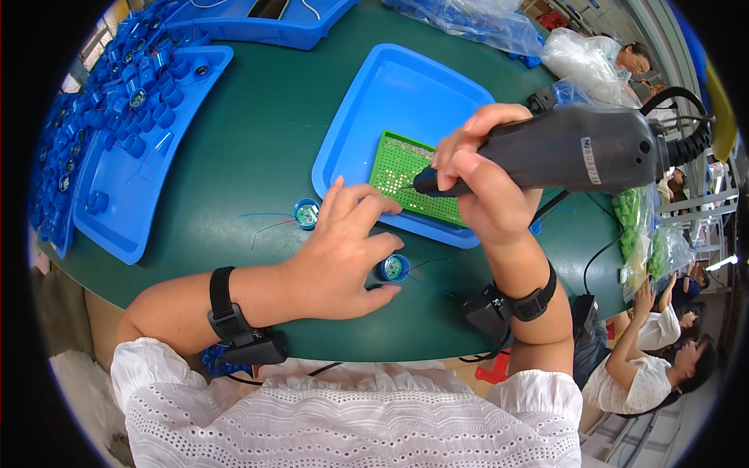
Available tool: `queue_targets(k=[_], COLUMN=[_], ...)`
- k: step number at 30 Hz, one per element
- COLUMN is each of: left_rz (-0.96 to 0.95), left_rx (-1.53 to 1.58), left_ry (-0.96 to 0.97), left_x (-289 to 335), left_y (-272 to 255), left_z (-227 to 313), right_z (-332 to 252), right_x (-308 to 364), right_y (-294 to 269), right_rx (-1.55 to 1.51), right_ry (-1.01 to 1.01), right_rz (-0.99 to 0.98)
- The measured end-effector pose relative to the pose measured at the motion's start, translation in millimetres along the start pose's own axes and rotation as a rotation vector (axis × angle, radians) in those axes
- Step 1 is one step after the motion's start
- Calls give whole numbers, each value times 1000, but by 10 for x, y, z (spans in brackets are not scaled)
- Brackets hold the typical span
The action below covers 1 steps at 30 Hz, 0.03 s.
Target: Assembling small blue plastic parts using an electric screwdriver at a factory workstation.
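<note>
My right hand [495, 175] is wrapped round a dark grey electric screwdriver [573, 148]. The tool's narrow tip points down at a green perforated screw tray [433, 204] that holds many small metal screws. That tray lies inside a larger blue tray [363, 117]. My left hand [339, 257] is spread over the table, its fingers apart. Between its thumb and a finger sits a small round blue cup with a green circuit board [394, 267]; whether they touch is unclear. Another such blue cup [307, 214], with thin wires trailing left, stands beyond the back of this hand.
A large heap of blue cups [117, 117] fills the far left, partly on a blue tray [117, 222]. Another blue tray [257, 30] stands at the back. Plastic bags [581, 66] lie at the far right. The screwdriver's cable [686, 152] runs off right. Other people [655, 366] sit at the right.
</note>
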<state>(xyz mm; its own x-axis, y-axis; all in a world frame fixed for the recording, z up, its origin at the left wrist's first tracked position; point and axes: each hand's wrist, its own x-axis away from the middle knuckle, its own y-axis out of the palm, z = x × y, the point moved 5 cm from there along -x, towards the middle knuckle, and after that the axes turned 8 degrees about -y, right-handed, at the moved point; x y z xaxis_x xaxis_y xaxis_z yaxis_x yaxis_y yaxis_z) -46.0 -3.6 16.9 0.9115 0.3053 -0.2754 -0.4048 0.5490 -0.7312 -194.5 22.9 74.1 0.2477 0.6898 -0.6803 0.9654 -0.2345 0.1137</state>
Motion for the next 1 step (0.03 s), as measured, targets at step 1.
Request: queue_targets(k=[1], left_rz=[30], left_rx=[17], left_ry=[-12], left_x=[-7], left_y=[-15], left_z=[-4], right_z=[-10], right_x=[2], right_y=[-15], right_rx=[-19], right_ry=[-15], right_rz=[2])
